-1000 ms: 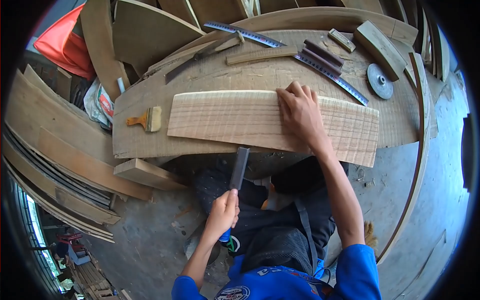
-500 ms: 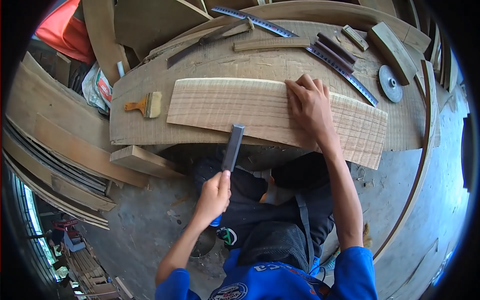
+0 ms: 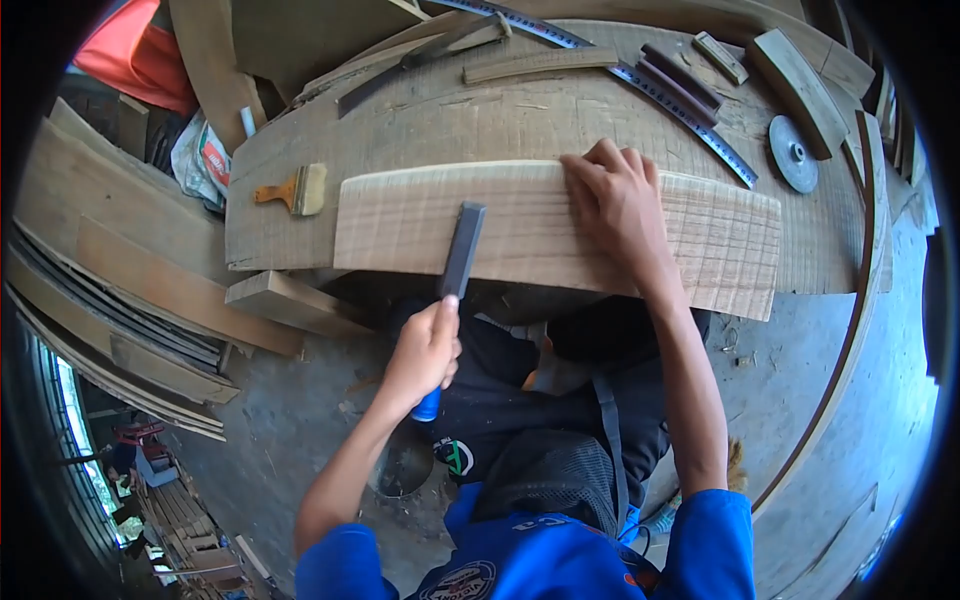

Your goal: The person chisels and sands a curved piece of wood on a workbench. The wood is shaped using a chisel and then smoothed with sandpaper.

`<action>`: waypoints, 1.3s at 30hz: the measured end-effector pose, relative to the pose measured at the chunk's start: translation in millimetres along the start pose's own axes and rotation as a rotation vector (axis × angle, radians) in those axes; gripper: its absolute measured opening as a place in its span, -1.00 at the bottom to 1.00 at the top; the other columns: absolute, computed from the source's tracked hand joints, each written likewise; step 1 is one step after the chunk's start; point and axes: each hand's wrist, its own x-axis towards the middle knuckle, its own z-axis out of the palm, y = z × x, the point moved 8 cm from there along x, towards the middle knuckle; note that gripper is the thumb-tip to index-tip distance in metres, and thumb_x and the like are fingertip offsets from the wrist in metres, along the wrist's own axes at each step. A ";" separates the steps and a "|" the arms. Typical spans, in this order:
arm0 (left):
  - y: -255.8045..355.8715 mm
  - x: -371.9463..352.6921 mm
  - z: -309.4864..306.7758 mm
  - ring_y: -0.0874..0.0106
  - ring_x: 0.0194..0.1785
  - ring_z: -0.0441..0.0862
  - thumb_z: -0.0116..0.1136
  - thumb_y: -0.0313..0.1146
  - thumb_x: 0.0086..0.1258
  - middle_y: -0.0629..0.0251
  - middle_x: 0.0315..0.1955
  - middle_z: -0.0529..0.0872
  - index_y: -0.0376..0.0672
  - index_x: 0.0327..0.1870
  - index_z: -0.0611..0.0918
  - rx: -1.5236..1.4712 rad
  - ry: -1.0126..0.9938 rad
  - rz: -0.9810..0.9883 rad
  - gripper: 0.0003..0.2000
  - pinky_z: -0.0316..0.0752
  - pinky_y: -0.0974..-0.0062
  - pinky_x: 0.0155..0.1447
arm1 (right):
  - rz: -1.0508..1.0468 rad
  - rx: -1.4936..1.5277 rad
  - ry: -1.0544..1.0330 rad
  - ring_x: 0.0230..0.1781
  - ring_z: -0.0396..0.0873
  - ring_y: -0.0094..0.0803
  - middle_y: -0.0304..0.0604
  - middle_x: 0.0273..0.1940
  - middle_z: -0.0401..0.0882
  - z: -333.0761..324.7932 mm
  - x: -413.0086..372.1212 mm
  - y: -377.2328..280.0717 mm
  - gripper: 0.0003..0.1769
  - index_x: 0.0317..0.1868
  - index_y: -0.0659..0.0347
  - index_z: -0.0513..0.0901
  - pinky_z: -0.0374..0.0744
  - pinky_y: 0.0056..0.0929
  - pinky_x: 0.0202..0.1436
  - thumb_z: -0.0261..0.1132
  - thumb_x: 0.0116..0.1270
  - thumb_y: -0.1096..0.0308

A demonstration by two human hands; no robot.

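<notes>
Left hand (image 3: 425, 355) clenched round the rasp (image 3: 461, 250); I see its blade crossing the near edge of the plank (image 3: 420, 225), pointing far. Plank runs left-right, with the right hand (image 3: 615, 200) spread flat on it.

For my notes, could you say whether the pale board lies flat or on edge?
Flat: the board shows its broad face upward on the workbench, right hand spread on top.

The left hand (image 3: 425, 355) grips the blue handle of a dark flat steel file (image 3: 462, 248) whose blade lies across the pale, curved wooden board (image 3: 400, 225), while the right hand (image 3: 615, 205) presses flat on that board, which rests on a broad rough plank workbench (image 3: 500, 120) beside a wooden-handled paintbrush (image 3: 295, 190).
</notes>
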 end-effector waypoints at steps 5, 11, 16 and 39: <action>-13.2 -9.1 10.7 0.65 -0.81 0.23 -0.26 -0.07 0.47 0.47 -0.77 0.27 -0.11 -0.51 0.29 -0.090 0.039 0.027 -0.64 0.17 0.65 -0.74 | 0.031 -0.059 0.085 -0.17 0.41 -0.32 -0.25 -0.25 0.47 -4.4 -0.6 3.0 -0.81 -0.19 0.05 0.64 0.29 -0.29 0.05 0.20 0.19 0.28; -44.1 -37.9 -25.8 0.67 -0.75 0.29 -0.21 -0.09 0.47 0.49 -0.76 0.29 -0.12 -0.53 0.33 0.075 -0.015 -0.069 -0.63 0.20 0.67 -0.67 | -0.012 -0.031 0.050 -0.18 0.41 -0.32 -0.25 -0.26 0.47 -5.1 -0.9 1.2 -0.81 -0.19 0.05 0.65 0.29 -0.28 0.06 0.19 0.20 0.28; 17.4 -39.2 -75.0 0.19 -0.63 0.48 -0.07 -0.03 0.37 -0.04 -0.72 0.43 -0.35 -0.59 0.48 0.785 0.190 0.400 -0.51 0.28 0.31 -0.50 | -0.004 -0.008 0.022 -0.19 0.40 -0.30 -0.25 -0.27 0.47 -4.8 0.0 3.1 -0.82 -0.20 0.07 0.64 0.29 -0.29 0.07 0.19 0.21 0.29; 83.1 54.8 -160.0 -0.06 -0.40 0.54 -0.24 0.21 0.33 -0.11 -0.64 0.52 -0.36 -0.63 0.54 1.382 0.124 0.321 -0.31 0.42 0.15 -0.27 | 0.068 -0.361 -0.223 0.41 -0.04 -0.18 -0.15 0.28 0.24 -58.6 -54.1 72.6 -0.16 0.26 -0.02 0.35 -0.28 0.00 0.42 0.16 0.03 -0.33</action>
